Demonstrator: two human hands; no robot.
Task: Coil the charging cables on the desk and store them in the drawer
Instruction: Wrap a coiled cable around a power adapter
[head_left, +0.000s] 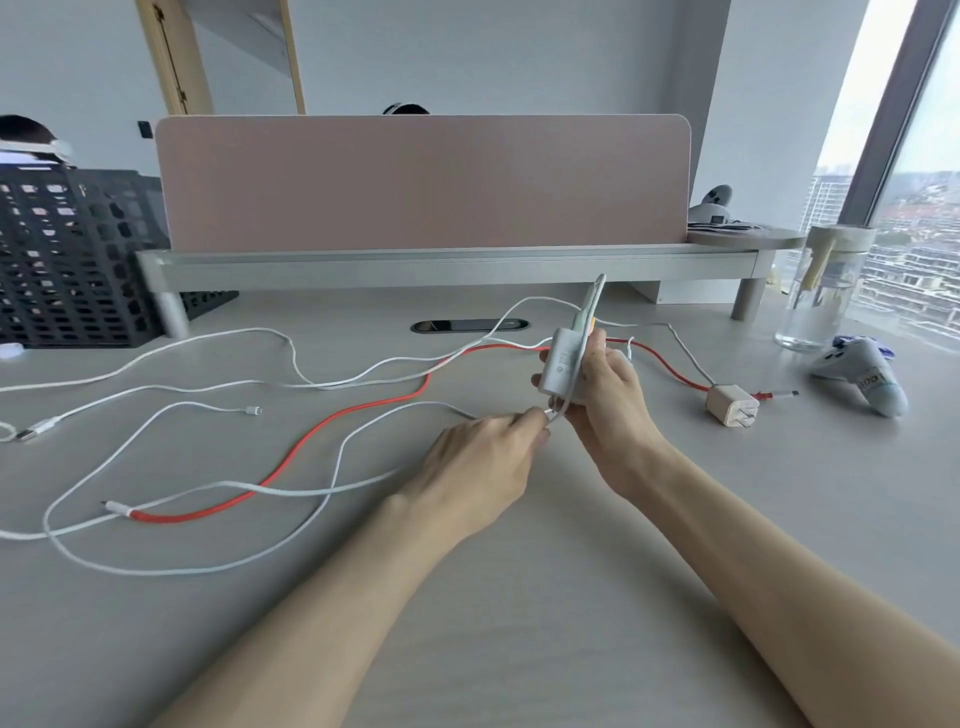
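1. Head view, hands. We found the right hand (608, 395) curled round a white adapter (562, 370) and holding it upright, clear of the desk (545, 597). A lead looped up out of its top.
2. We found the left hand (483, 462) pinching a white cable (555, 415) just below the adapter, between thumb and fingertips. Its other fingers were loosely bent.
3. Head view, task items. The cables lay slack across the left and middle of the desk, crossing one another. None was coiled. The drawer was not in view, so we could not state where it stood.
4. Hazard: snagging. We judged that the pinched cable ran under or over the red cable (176, 518) and other white runs. Winding it in without freeing it first would drag those along or knot them.
5. Hazard: sweep. A taut pull could shift the small plug (731, 406), which lay near the right hand with its own lead attached.
6. Hazard: strain. Tight turns close to the adapter would kink the lead at its root.
7. Hazard: spill. The jar (823, 291) and controller (860, 371) stood well to the right, so we rated this low.
8. Count.
   - Red cables: one.
   - White or pale cables: at least three. The crossings kept us from an exact figure.
   - Chargers: two, namely the adapter in hand and the plug on the desk.
   - Hands: two, both occupied.
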